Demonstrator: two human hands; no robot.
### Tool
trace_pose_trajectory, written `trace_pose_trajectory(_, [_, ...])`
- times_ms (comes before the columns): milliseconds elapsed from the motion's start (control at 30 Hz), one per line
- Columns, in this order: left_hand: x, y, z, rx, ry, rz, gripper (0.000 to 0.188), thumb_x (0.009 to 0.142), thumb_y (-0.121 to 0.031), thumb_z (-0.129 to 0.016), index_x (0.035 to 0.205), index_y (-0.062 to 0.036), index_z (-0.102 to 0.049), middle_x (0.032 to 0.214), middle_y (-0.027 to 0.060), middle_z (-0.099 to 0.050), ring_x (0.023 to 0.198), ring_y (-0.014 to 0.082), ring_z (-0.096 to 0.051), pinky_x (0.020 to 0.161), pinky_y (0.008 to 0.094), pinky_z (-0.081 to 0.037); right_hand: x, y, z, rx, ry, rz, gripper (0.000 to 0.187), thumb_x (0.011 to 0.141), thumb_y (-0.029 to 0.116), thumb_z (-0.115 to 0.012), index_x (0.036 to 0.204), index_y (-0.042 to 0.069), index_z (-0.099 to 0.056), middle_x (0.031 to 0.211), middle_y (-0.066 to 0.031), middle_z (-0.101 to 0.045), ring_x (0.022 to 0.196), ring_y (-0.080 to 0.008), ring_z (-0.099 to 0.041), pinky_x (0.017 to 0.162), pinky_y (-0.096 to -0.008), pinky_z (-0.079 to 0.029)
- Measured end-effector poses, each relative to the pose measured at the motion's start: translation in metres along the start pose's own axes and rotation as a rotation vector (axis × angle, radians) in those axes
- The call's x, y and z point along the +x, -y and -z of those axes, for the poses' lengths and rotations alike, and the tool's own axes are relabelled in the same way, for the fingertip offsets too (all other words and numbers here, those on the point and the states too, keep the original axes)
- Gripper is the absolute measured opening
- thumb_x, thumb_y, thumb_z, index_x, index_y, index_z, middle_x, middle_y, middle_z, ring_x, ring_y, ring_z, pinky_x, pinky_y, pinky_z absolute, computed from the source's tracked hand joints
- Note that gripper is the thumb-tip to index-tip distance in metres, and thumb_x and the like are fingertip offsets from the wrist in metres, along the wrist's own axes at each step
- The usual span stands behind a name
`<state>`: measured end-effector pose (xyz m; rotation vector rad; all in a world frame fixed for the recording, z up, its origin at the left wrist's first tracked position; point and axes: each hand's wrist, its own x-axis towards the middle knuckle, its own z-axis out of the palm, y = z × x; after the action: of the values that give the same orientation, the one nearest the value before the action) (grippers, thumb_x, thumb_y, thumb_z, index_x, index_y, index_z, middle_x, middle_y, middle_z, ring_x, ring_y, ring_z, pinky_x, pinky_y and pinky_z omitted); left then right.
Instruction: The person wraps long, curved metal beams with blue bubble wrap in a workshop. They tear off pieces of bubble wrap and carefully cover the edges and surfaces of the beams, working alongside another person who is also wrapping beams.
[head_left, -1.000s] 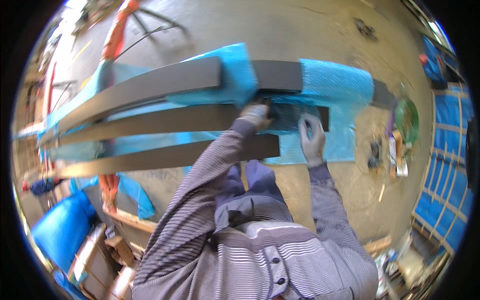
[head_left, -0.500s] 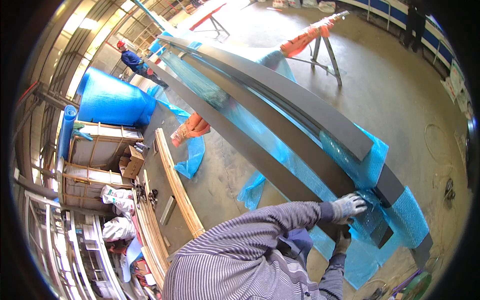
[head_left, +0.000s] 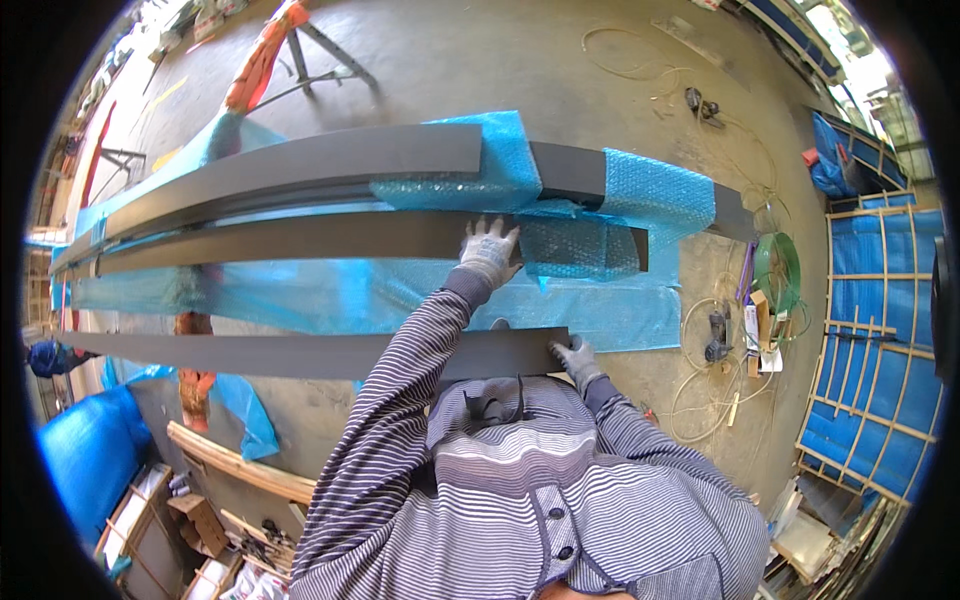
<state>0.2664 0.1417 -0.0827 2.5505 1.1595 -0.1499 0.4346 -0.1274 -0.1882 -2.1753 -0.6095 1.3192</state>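
Note:
Long dark grey bars run side by side from the left toward the middle. My left hand (head_left: 490,250), in a grey glove, lies flat with fingers spread on the middle bar (head_left: 340,235), beside the bubble wrap (head_left: 575,245) around its end. Close to my body, my right hand (head_left: 575,362), also gloved, grips the end of the nearest bar (head_left: 480,350), its fingers over the edge. Farther away are a broad bar (head_left: 330,155) and a darker one (head_left: 568,170), both partly wrapped in blue bubble wrap. A blue sheet (head_left: 610,315) lies beneath.
An orange-wrapped trestle (head_left: 262,62) stands at the far left, and another orange-wrapped support (head_left: 196,395) lies under the bars. To the right are a green strap coil (head_left: 776,270), a dark hand tool (head_left: 716,335) and loose hoses. Wooden battens (head_left: 240,460) lie at lower left.
The view has swung to the right. My hands, earlier close together by the bubble wrap, are now apart; the right has come to the nearest bar's end, while the left lies on the middle bar.

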Motion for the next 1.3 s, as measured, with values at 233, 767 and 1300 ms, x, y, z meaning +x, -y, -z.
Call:
trace_pose_trajectory(233, [0.011, 0.007, 0.042, -0.012, 0.190, 0.083, 0.073, 0.092, -0.050, -0.063, 0.153, -0.0156, -0.039, 0.155, 0.0199, -0.037, 0.143, 0.0413, -0.035, 0.118, 0.0549, -0.027, -0.059, 0.051, 0.019, 0.392, 0.088, -0.017, 0.016, 0.088, 0.011, -0.077, 0.097, 0.003, -0.067, 0.074, 0.0024, -0.064, 0.058, -0.0030, -0.051, 0.050, -0.0194, -0.038])
trace_pose_trajectory(767, [-0.225, 0.025, 0.059, -1.242, 0.393, 0.225, 0.040, 0.092, -0.034, -0.071, 0.120, -0.0056, -0.068, 0.111, 0.0129, -0.071, 0.095, 0.0215, -0.066, 0.086, 0.0367, -0.052, 0.001, 0.194, 0.121, 0.178, 0.093, 0.447, 0.026, 0.100, 0.022, -0.064, 0.109, -0.002, -0.063, 0.099, -0.0060, -0.066, 0.090, -0.0143, -0.060, 0.082, -0.0300, -0.050])
trace_pose_trajectory(1300, [-0.262, 0.033, 0.001, -1.811, -0.648, 0.507, 0.050, 0.096, -0.038, -0.068, 0.135, -0.0088, -0.057, 0.125, 0.0079, -0.064, 0.115, 0.0226, -0.061, 0.093, 0.0362, -0.052, 0.002, 0.145, 0.145, -0.539, 0.023, 0.282, 0.061, 0.094, 0.045, -0.065, 0.133, -0.001, -0.060, 0.134, -0.0184, -0.062, 0.117, -0.0254, -0.059, 0.103, -0.0409, -0.043])
